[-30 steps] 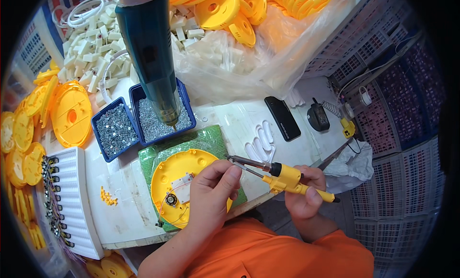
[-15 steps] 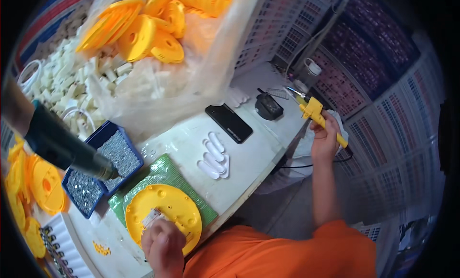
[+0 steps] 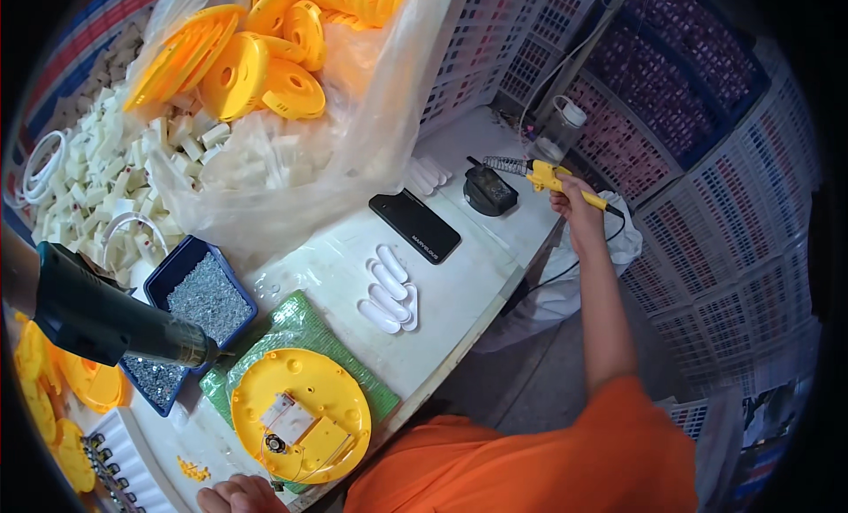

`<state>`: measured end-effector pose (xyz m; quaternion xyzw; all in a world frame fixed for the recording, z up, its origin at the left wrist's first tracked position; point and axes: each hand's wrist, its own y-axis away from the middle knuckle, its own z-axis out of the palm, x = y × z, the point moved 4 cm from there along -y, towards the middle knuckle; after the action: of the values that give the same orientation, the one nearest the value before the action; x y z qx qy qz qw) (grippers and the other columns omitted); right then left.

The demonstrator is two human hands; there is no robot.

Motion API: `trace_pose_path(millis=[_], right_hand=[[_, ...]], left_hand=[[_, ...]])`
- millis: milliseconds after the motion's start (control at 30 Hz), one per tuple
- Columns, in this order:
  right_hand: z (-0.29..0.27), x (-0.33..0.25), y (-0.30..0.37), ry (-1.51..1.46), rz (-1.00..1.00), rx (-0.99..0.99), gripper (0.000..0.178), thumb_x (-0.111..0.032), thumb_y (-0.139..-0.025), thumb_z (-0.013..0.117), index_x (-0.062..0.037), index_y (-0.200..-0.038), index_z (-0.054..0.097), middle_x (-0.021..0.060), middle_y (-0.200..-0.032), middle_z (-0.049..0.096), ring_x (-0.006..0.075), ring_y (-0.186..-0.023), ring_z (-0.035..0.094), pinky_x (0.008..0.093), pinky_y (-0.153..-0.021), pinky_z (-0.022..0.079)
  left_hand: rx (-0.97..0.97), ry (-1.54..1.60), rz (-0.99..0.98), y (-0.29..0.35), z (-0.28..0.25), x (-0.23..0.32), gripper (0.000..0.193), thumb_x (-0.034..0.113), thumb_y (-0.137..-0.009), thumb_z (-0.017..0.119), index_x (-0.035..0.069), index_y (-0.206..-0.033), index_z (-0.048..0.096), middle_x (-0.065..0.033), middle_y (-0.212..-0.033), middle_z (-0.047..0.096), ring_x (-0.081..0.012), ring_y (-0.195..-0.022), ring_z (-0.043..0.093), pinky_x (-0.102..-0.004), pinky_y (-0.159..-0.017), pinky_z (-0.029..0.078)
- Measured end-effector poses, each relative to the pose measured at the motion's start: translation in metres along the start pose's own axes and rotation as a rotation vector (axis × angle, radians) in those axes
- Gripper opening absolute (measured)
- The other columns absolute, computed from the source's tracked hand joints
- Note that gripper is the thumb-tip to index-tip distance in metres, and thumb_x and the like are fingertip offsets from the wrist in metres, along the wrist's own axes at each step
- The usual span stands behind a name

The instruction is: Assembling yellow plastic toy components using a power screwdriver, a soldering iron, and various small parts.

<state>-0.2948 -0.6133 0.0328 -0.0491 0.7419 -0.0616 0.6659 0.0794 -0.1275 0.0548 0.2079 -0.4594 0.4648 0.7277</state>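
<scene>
My right hand (image 3: 579, 211) is wrapped round the handle of a yellow soldering iron (image 3: 541, 174) at the far right of the table. The iron's front end is in the wire coil (image 3: 506, 164) of a black stand (image 3: 488, 191). Near the lower edge my left hand (image 3: 238, 495) is curled, partly cut off by the picture; whatever its fingers may hold is hidden. Just right of it, a round yellow plastic shell (image 3: 344, 387) lies on a green wrapped pad (image 3: 296, 323). Inside the shell sit a white part (image 3: 288, 418), a small round black part (image 3: 276, 443) and thin wires.
A dark electric screwdriver (image 3: 115, 310) reaches over blue trays of screws (image 3: 210, 301) at left. White oval pieces (image 3: 389, 292) and a black phone (image 3: 415, 226) lie mid-table. Behind are a bag of yellow discs (image 3: 234, 76) and a heap of white parts (image 3: 106, 177).
My right hand has brought the soldering iron left to the stand, its front end now in the coil. My left hand has moved off the shell, down and left, uncovering the parts inside.
</scene>
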Motion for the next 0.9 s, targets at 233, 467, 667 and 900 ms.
trace_pose_path(millis=[233,467,667,900], right_hand=[[0.050,0.040,0.037,-0.249,0.378,-0.072,0.035,-0.033,-0.102,0.062,-0.0100,-0.129,0.065,-0.0020,-0.089,0.066,0.0087,-0.072,0.061,0.0237,-0.060,0.047],[0.166,-0.004,0.181,0.154,-0.216,-0.570,0.019,-0.013,-0.100,0.063,-0.0025,-0.115,0.066,0.0022,-0.087,0.061,0.0117,-0.074,0.058,0.0265,-0.063,0.048],[0.305,-0.107,0.344,-0.020,-1.107,-1.427,0.038,-0.014,-0.077,0.080,-0.0041,-0.112,0.070,0.0097,-0.100,0.065,0.0289,-0.093,0.064,0.0405,-0.082,0.052],[0.324,-0.085,0.396,0.208,-1.273,-1.687,0.035,-0.017,-0.079,0.080,-0.0085,-0.112,0.071,0.0054,-0.101,0.067,0.0271,-0.104,0.064,0.0412,-0.088,0.052]], left_hand=[[0.569,-0.154,0.034,0.017,-0.042,0.018,0.020,0.006,-0.098,0.054,0.011,-0.086,0.039,0.0036,-0.070,0.030,-0.0063,-0.058,0.030,-0.0249,-0.049,0.027],[0.348,-0.486,-0.051,0.002,-0.089,0.001,0.009,0.004,-0.097,0.060,0.008,-0.094,0.052,-0.0017,-0.085,0.054,-0.0082,-0.069,0.047,-0.0226,-0.059,0.041],[0.429,-0.625,-0.082,0.033,-0.122,0.000,0.008,0.008,-0.101,0.061,0.006,-0.108,0.058,0.0013,-0.095,0.058,-0.0055,-0.077,0.053,-0.0220,-0.062,0.043],[0.472,-1.140,0.061,0.010,-0.154,0.024,0.005,0.007,-0.095,0.069,0.005,-0.094,0.065,-0.0040,-0.097,0.062,-0.0150,-0.085,0.059,-0.0284,-0.070,0.047]])
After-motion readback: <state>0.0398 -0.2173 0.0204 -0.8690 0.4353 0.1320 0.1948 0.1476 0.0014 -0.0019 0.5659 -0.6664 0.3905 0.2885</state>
